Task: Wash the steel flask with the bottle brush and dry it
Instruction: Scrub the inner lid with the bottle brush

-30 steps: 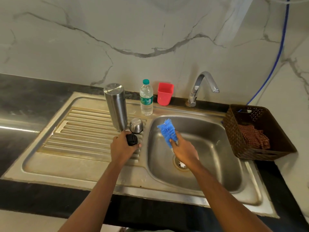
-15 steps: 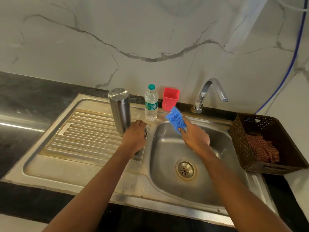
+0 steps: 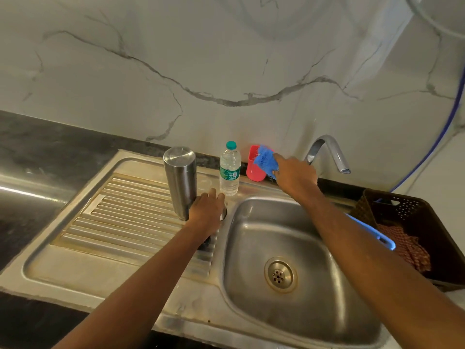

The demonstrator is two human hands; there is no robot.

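At a steel sink (image 3: 251, 321) below a veined marble wall: reaches across the basin with the right hand (image 3: 294, 175), fingers clamped round the handle of the blue bottle brush (image 3: 265, 163). Holds the bristle head at the mouth of a red cup (image 3: 254, 170) standing against the wall, with the handle's far end visible under the forearm, near a dark basket (image 3: 427, 215). Lays the left hand (image 3: 206, 214) palm-down over a small steel cap (image 3: 223, 214) on the ribbed drainboard (image 3: 120, 217), just beside the steel flask (image 3: 180, 182); hard to tell whether gripping the cap or merely resting on it. Has the flask standing upright on the drainboard, closed flat end up, just left of a plastic water bottle (image 3: 229, 172) with a green top. Hands well apart, one on either side of that bottle. In the basket, a checked cloth (image 3: 405, 245). Behind the basin, a curved tap (image 3: 327, 153).
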